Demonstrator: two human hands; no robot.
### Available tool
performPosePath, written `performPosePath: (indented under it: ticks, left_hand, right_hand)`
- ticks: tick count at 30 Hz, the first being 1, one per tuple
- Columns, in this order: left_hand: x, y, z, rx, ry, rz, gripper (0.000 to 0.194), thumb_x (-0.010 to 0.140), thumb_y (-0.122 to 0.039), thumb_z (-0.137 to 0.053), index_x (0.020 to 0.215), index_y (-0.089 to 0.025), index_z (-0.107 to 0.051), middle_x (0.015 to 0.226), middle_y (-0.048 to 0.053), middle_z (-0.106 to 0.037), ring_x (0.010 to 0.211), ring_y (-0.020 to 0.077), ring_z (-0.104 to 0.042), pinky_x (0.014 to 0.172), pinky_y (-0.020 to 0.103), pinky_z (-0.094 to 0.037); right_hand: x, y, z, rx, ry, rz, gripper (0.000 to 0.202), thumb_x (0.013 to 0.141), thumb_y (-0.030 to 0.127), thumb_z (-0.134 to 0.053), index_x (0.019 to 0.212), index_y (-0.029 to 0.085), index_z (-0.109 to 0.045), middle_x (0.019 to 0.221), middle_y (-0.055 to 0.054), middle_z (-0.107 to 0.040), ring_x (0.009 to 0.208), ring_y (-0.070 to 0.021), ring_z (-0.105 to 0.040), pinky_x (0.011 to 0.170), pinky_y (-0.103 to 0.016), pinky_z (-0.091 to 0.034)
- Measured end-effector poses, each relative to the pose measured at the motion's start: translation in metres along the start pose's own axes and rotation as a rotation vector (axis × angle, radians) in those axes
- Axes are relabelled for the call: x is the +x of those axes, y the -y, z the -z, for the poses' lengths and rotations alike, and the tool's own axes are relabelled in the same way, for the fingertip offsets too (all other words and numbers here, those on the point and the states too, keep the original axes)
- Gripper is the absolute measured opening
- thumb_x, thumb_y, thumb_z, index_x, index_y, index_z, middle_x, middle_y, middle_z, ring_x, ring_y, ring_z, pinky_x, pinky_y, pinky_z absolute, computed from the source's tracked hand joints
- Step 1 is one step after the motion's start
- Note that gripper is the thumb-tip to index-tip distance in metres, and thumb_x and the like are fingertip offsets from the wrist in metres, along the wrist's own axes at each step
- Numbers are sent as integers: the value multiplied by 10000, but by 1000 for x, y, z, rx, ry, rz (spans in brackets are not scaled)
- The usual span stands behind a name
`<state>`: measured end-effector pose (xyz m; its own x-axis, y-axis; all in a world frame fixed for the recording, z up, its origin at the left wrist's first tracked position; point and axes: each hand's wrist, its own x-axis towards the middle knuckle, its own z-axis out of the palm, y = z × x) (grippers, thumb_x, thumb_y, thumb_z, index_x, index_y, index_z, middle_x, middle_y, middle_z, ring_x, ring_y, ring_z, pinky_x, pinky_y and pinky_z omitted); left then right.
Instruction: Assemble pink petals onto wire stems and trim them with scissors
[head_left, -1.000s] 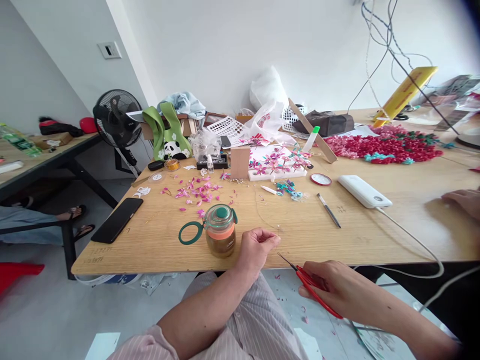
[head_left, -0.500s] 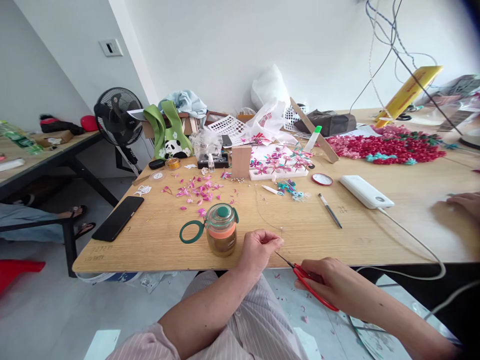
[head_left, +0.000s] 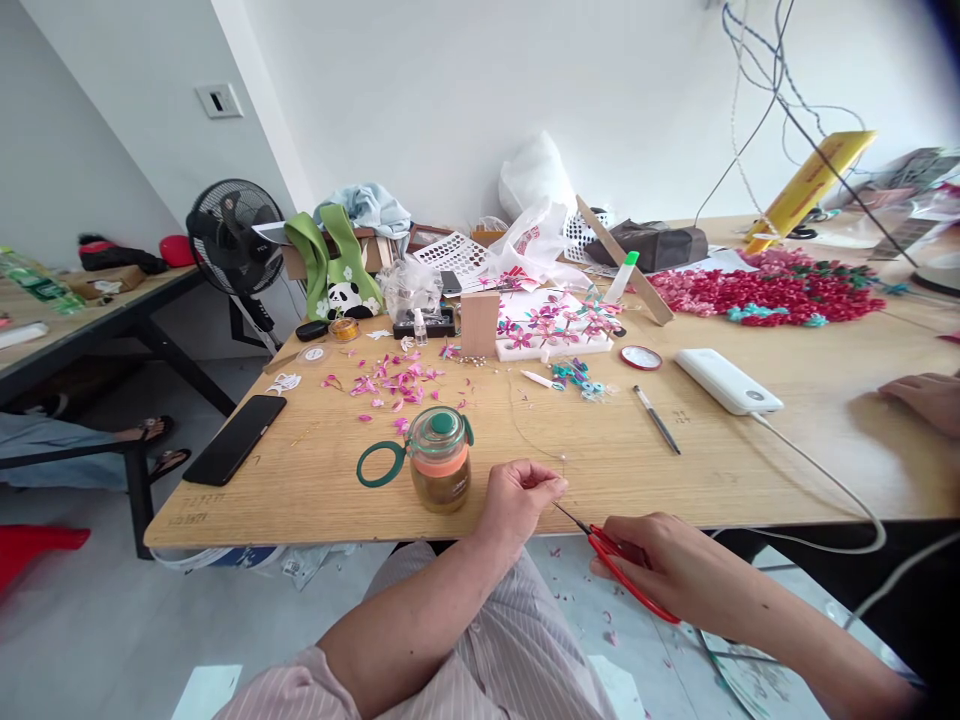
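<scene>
Near the table's front edge, my left hand [head_left: 521,497] pinches a thin wire, which runs up across the wood past a small white bead [head_left: 563,457]. My right hand [head_left: 654,555] is wrapped round the red handles of small scissors [head_left: 626,578], just beyond the table edge. Their dark tips point left, close to my left fingertips. A glass jar of brown liquid with a green lid [head_left: 441,460] stands left of my left hand. Pink petals [head_left: 401,382] lie scattered behind the jar.
A black phone [head_left: 235,438] lies at the left edge. To the right are a pen [head_left: 657,419], a white power bank with a cable [head_left: 727,380] and another person's hand [head_left: 926,400]. Flowers [head_left: 559,322] and a wooden block [head_left: 480,323] stand behind.
The view has shifted slightly, so the table items appear a little further left. Both hands keep nearly the same pose. The other person's hand reaches slightly further into view.
</scene>
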<state>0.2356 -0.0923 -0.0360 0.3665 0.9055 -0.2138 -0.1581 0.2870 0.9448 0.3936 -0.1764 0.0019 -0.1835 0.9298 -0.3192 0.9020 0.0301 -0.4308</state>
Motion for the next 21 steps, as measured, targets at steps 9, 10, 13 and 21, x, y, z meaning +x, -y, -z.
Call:
performPosePath:
  ticks: [9, 10, 13, 21]
  left_hand:
    - [1, 2, 0, -1, 12, 5, 104, 592, -238, -700, 602, -143, -659, 574, 12, -615, 592, 124, -519, 622, 256, -389]
    - [1, 2, 0, 1, 14, 5, 108, 589, -240, -702, 601, -142, -659, 574, 12, -616, 591, 124, -519, 621, 256, -387]
    - [1, 2, 1, 8, 18, 15, 115, 581, -242, -702, 602, -138, -659, 574, 11, -614, 584, 119, -514, 616, 252, -381]
    - [2, 2, 3, 13, -8, 6, 115, 597, -239, -691, 624, -131, -663, 578, 8, -609, 590, 110, -509, 618, 241, -382]
  right_hand:
    - [0, 3, 5, -7, 13, -9, 418, 894, 515, -380, 630, 201, -461, 572, 2, -567, 498, -111, -404, 495, -250, -248]
    - [0, 3, 5, -9, 14, -7, 417, 899, 505, -377, 628, 200, -467, 568, 3, -566, 494, -108, -405, 494, -249, -247]
    - [0, 2, 4, -27, 21, 16, 414, 912, 463, -368, 611, 194, -464, 550, 5, -560, 473, -98, -393, 483, -247, -235]
    - [-5, -23, 11, -174, 4, -15, 379, 904, 446, -395, 639, 204, -516, 569, -16, -610, 485, -131, -480, 484, -257, -245]
